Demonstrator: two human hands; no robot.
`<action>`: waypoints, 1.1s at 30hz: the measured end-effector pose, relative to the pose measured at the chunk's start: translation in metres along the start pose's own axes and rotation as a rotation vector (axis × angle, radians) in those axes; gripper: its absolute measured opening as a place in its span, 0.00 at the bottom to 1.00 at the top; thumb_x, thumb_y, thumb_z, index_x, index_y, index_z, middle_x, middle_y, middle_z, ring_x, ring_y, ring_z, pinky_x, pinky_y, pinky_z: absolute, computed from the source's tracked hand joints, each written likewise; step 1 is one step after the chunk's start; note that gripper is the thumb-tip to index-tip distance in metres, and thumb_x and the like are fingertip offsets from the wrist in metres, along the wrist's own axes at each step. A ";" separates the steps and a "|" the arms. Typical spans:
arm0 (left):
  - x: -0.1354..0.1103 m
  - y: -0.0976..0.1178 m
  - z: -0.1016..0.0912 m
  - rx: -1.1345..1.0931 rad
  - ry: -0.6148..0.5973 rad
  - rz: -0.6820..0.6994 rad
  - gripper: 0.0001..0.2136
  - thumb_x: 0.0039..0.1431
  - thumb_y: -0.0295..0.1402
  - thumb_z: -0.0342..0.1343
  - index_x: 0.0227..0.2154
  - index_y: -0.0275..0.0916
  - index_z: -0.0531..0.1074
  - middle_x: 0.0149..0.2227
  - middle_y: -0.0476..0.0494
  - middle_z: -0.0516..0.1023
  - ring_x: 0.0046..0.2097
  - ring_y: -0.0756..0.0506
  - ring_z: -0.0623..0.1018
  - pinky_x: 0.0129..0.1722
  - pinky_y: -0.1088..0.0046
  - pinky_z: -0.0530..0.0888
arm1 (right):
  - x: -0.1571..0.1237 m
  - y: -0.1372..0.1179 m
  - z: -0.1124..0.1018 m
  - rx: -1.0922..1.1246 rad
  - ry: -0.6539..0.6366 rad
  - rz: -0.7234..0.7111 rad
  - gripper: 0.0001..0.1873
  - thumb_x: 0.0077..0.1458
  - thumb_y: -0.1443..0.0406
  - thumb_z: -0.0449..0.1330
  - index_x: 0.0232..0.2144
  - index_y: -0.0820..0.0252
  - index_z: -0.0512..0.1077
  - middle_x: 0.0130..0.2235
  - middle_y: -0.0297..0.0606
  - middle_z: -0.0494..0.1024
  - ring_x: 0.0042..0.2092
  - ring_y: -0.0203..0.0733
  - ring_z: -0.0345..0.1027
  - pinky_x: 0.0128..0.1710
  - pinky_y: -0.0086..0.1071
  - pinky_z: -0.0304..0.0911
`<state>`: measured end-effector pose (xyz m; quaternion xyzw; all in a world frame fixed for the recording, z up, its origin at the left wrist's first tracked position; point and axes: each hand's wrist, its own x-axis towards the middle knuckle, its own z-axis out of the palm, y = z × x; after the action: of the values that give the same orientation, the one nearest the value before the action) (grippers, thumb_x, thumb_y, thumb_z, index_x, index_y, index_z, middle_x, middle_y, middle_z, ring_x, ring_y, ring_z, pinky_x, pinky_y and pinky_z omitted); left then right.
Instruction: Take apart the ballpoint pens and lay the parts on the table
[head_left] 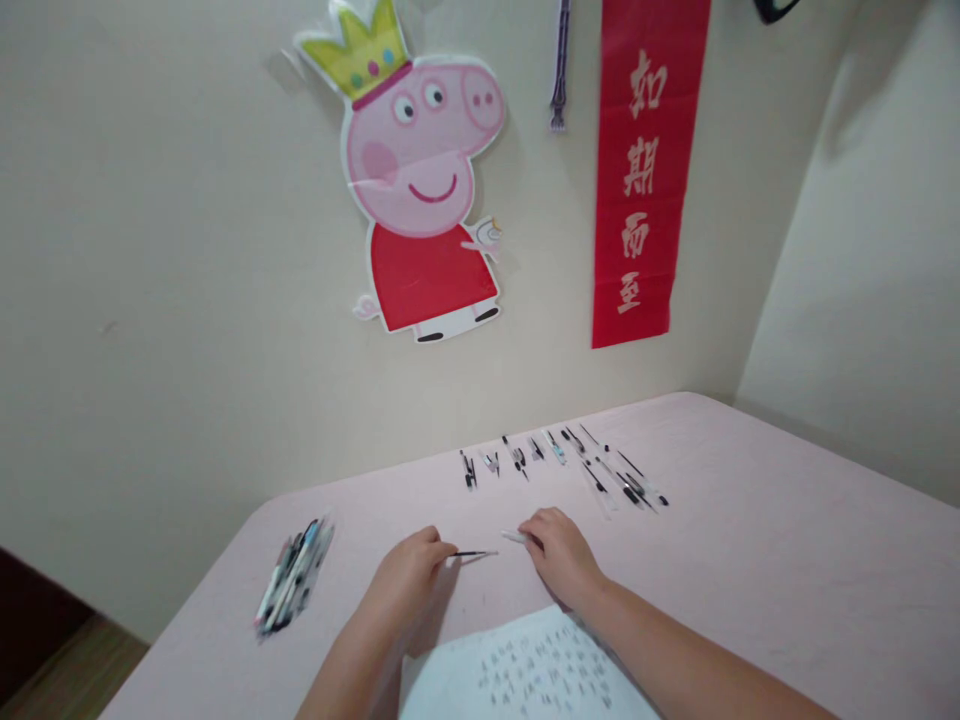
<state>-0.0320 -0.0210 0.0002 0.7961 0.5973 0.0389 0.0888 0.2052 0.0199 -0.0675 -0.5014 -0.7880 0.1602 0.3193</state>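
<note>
My left hand [415, 565] pinches the end of a thin dark pen refill [476, 553], whose lighter end points right. Across a small gap, my right hand [561, 555] has its fingers closed on a whitish pen barrel [514, 537], its free end toward the refill. Both hands are low over the pink tabletop [360, 540]. Below them lies a white sheet of paper [450, 680] covered with handwritten marks, partly hidden by my right forearm.
Several pen parts [517, 455] lie in small groups along the back edge, with more refills and clear barrels [630, 485] to their right. A bundle of pens [292, 580] rests at the left. Behind the table, the wall carries a pig cutout [431, 270] and a red banner [637, 230].
</note>
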 end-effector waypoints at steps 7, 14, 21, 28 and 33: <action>0.002 0.004 0.001 -0.057 0.011 0.047 0.18 0.59 0.26 0.44 0.43 0.49 0.76 0.36 0.45 0.74 0.39 0.47 0.74 0.36 0.75 0.64 | -0.001 -0.008 -0.001 0.101 0.018 -0.166 0.13 0.48 0.73 0.60 0.37 0.58 0.76 0.40 0.41 0.74 0.45 0.45 0.63 0.46 0.37 0.59; 0.005 0.004 0.009 -0.084 0.045 0.090 0.18 0.60 0.27 0.44 0.44 0.48 0.76 0.37 0.45 0.74 0.38 0.47 0.75 0.36 0.75 0.65 | 0.001 -0.011 0.004 0.106 0.001 -0.208 0.06 0.48 0.73 0.62 0.28 0.59 0.77 0.38 0.40 0.74 0.45 0.44 0.63 0.46 0.38 0.60; 0.004 0.003 0.009 -0.072 0.059 0.057 0.17 0.60 0.27 0.44 0.44 0.48 0.76 0.36 0.45 0.75 0.38 0.47 0.75 0.36 0.75 0.65 | 0.002 -0.006 0.004 0.086 0.063 -0.156 0.09 0.47 0.76 0.60 0.29 0.60 0.76 0.38 0.41 0.74 0.45 0.45 0.63 0.47 0.39 0.60; 0.005 0.011 0.018 -0.079 0.055 0.126 0.17 0.60 0.25 0.44 0.43 0.47 0.76 0.36 0.44 0.74 0.39 0.47 0.75 0.37 0.75 0.66 | -0.001 -0.012 0.005 0.128 0.052 -0.345 0.11 0.51 0.72 0.60 0.37 0.58 0.76 0.40 0.41 0.75 0.47 0.46 0.63 0.50 0.42 0.59; 0.007 0.017 0.028 -0.108 0.083 0.162 0.19 0.59 0.24 0.44 0.48 0.45 0.72 0.39 0.44 0.75 0.41 0.46 0.74 0.40 0.73 0.67 | -0.003 -0.016 0.008 0.057 -0.043 -0.409 0.07 0.54 0.70 0.60 0.35 0.57 0.76 0.34 0.38 0.76 0.41 0.42 0.65 0.46 0.38 0.60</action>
<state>-0.0088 -0.0213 -0.0246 0.8335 0.5312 0.1112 0.1034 0.1895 0.0106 -0.0649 -0.3181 -0.8752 0.1248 0.3424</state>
